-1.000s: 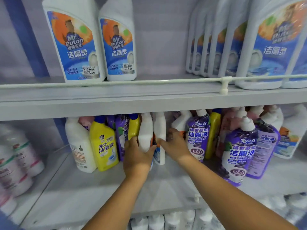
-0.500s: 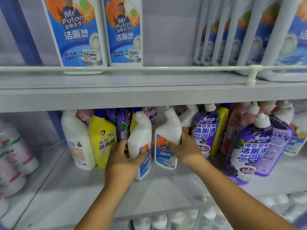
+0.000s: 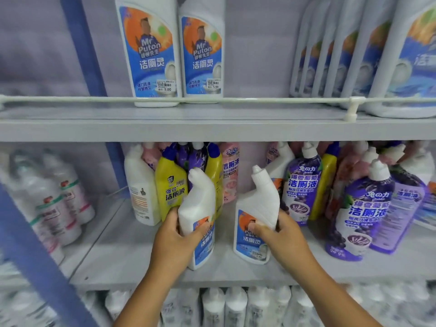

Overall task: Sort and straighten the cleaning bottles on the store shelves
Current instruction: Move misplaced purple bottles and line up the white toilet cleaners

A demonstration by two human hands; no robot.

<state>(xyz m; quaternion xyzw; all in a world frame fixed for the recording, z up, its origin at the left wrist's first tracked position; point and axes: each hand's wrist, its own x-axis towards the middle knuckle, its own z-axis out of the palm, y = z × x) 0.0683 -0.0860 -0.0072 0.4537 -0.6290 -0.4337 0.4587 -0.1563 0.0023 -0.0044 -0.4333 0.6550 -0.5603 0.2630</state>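
My left hand [image 3: 174,234] grips a white angled-neck bottle with a blue and orange label [image 3: 200,208], tilted near the front of the middle shelf [image 3: 141,263]. My right hand [image 3: 280,234] grips a second matching white bottle [image 3: 256,208], its neck leaning left. Both bottles are out in front of the row. Behind them stand yellow bottles [image 3: 171,190], pink bottles [image 3: 230,175] and purple bottles [image 3: 303,187], mixed together.
The upper shelf [image 3: 212,128] has a white rail [image 3: 259,99], two white Mr Puton bottles [image 3: 151,53] at centre and a row of the same kind at right [image 3: 354,55]. White bottles [image 3: 52,204] fill the left bay and the shelf below [image 3: 236,305].
Both hands have pulled the two white bottles forward out of the row towards the shelf's front, and the bottles have moved apart. The view has shifted down and left.
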